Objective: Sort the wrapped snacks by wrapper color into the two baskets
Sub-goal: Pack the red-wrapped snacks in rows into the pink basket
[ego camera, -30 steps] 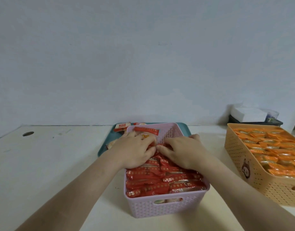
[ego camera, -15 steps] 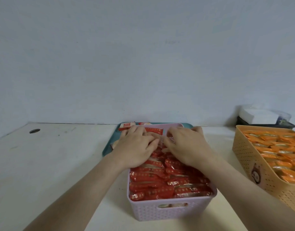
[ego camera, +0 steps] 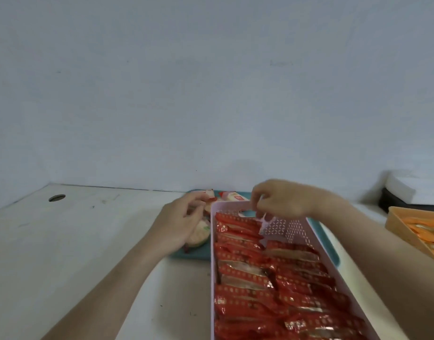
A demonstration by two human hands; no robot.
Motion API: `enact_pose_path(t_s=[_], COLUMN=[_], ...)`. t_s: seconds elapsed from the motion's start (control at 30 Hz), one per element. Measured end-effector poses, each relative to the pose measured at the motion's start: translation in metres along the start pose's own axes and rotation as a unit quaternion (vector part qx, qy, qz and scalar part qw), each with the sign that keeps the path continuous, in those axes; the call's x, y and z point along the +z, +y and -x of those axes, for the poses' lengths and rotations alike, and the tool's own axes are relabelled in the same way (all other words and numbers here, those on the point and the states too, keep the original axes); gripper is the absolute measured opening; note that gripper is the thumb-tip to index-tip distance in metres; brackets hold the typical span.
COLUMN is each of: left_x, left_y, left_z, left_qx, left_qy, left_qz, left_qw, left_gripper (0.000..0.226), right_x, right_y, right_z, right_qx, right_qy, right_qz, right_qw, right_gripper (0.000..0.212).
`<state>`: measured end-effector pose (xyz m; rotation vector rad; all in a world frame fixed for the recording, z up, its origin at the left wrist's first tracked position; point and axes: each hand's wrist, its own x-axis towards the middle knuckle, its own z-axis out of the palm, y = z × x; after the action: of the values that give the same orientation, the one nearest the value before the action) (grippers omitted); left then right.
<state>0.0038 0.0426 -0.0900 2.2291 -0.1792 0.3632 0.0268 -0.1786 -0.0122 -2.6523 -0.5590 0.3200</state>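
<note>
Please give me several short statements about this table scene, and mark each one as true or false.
1. The pink basket holds red-wrapped snacks. True.
2. The orange basket stands left of the pink basket. False: it stands to its right.
3. The left hand reaches over the teal tray. True.
4. The right hand lies flat on the table. False: it is raised above the pink basket's far end.
5. The orange basket holds red snacks. False: it holds orange-wrapped snacks.
</note>
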Motion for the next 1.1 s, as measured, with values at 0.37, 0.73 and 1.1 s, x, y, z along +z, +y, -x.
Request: enact_pose_path(t_s=[0.37, 0.73, 1.1], left_x=[0.03, 0.037, -0.005], left_y=[-0.079, -0.066, -0.013], left_z=[-0.061, -0.116, -0.096], left_qx=[-0.067, -0.15, -0.061], left_qy=[-0.2, -0.08, -0.014], left_qz=[-0.222, 0.077, 0.193], left_qw=[0.952, 0.983, 0.979], left_gripper=[0.143, 0.05, 0.034], right_x=[0.007, 0.022, -0.003], right_y=[0.03, 0.027, 0.003], right_z=[-0.132, -0.179, -0.137], right_qx=[0.182, 0.159, 0.012], right_qy=[-0.125, -0.201, -0.126], right_qz=[0.011, -0.259, -0.43], right_qw=[0.975, 0.931, 0.894], right_gripper=[0.093, 0.045, 0.085])
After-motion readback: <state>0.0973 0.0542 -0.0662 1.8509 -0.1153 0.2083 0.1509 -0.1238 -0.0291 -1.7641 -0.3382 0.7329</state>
